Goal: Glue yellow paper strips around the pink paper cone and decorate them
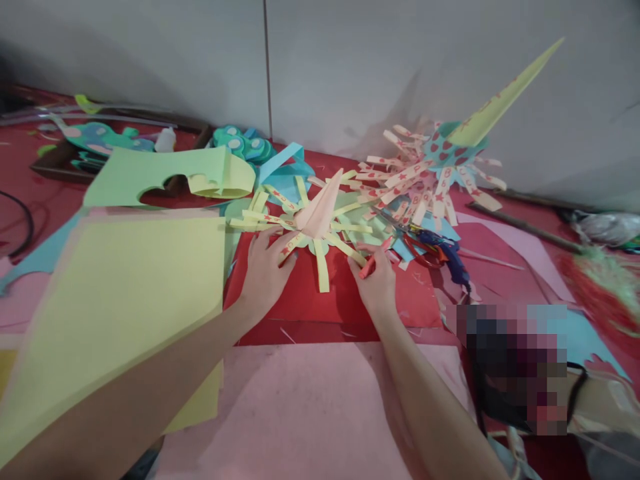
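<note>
In the head view a paper craft (327, 245) lies on a red sheet (400, 300), with a pink paper cone (320, 210) rising from its scalloped green base. Pale yellow strips with red drawings radiate from it. My left hand (267, 267) holds the craft at its left side, thumb and fingers around the strips. In my right hand (376, 280) a red-orange marker (374, 259) is gripped. This hand also touches the end of a yellow strip at the lower right; where the marker's tip meets the paper is hidden.
Yellow sheets (150, 287) are stacked at left, below a green cut-out sheet (145, 173). A finished-looking strip craft with a tall yellow cone (510, 93) stands back right. Scissors (430, 250) and a blue glue gun (453, 257) lie right. A wall (325, 67) stands behind.
</note>
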Action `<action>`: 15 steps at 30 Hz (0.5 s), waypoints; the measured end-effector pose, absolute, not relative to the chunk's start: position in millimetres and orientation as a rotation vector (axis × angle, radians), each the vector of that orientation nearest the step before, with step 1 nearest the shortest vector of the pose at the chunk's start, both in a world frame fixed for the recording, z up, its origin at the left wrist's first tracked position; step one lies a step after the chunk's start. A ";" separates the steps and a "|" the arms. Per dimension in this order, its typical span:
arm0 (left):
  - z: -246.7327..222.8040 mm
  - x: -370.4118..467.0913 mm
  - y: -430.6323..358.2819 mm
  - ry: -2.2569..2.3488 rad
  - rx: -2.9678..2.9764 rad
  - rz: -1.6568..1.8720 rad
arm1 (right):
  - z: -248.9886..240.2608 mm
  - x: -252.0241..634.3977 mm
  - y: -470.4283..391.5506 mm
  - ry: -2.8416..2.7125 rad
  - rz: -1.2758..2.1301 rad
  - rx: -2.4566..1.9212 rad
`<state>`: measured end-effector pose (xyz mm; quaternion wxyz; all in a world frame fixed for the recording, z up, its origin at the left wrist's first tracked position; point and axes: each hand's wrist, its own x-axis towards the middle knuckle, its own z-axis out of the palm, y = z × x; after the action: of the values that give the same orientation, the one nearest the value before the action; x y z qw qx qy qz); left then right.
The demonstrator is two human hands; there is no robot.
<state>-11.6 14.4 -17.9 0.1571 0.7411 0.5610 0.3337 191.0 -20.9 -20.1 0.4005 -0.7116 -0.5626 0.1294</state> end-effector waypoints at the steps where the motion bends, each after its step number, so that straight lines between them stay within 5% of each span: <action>1: -16.6 -11.3 13.6 1.619 2.092 0.983 | -20.4 190.7 -20.7 -1.416 0.341 -1.803; 7: -4.8 -7.1 5.3 1.677 2.186 1.061 | -19.0 190.5 -21.0 -1.416 0.356 -1.827; 15: -6.9 -3.2 -3.5 1.616 2.581 0.661 | -15.8 190.7 -21.7 -1.414 0.333 -1.805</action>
<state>-3.2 -3.5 -6.9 0.0126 0.8282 0.5185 0.2122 190.7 -21.7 -15.8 0.4008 -0.7137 -0.5591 0.1316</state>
